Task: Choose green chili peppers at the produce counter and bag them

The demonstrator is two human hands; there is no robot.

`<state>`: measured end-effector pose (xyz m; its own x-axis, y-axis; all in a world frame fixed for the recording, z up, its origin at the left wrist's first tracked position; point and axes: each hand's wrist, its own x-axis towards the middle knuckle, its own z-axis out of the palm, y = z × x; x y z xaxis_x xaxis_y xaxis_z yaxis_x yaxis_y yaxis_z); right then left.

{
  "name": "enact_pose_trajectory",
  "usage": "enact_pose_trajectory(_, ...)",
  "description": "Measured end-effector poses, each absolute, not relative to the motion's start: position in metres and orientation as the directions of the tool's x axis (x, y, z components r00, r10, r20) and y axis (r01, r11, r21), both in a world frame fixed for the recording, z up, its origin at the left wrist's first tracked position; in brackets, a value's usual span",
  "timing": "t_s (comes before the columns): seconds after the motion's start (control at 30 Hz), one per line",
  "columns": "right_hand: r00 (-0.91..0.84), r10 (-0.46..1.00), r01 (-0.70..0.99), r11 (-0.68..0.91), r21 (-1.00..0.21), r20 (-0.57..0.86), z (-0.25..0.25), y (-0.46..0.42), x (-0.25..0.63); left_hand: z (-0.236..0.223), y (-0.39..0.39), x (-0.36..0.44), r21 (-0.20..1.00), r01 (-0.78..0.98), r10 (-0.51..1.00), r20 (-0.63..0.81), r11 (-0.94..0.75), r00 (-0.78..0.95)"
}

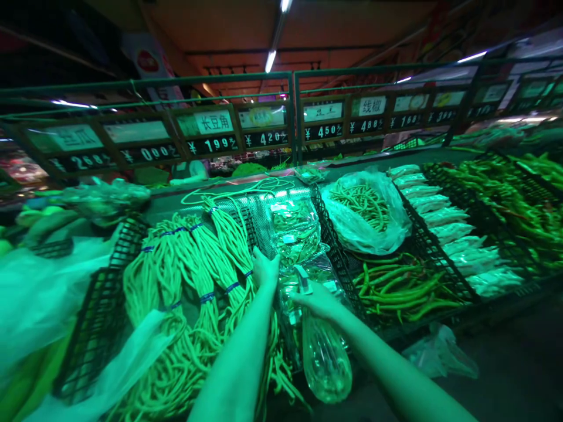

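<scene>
Beside wrapped packs (297, 225), the right hand (319, 300) gripped a clear bottle (328, 363), apparently mid-handling, which called for steadiness; the left hand's (266, 268) grip could not be made out.

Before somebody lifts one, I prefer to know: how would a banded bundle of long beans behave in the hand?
The bundle would probably be floppy, because its thin strands curl. The dark blue band should hold them together there, but their overlapping lower parts may tangle.
</scene>
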<state>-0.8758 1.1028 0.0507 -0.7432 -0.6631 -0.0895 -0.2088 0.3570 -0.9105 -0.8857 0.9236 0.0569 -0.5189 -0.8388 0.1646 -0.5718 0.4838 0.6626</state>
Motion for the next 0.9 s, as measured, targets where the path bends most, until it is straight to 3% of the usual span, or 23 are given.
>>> enact_pose_trajectory(0.37,-0.855,-0.517,-0.215,0.415,-0.884,-0.035,0.058,1.123,-0.931,0.052,0.920,-0.890,0.690,-0.551,-0.841,0.160,0.470,-0.517)
enact_pose_trajectory(0.7,-0.752,-0.659,-0.405,0.455,-0.793,0.006,0.107,1.062,-0.898,0.059,0.921,-0.886,0.681,-0.563,-0.835,0.133,0.469,-0.534)
enact_pose_trajectory(0.9,-0.860,-0.510,-0.317,0.580,-0.750,-0.031,0.090,1.091,-0.942,0.057,0.921,-0.887,0.682,-0.551,-0.833,0.160,0.481,-0.530)
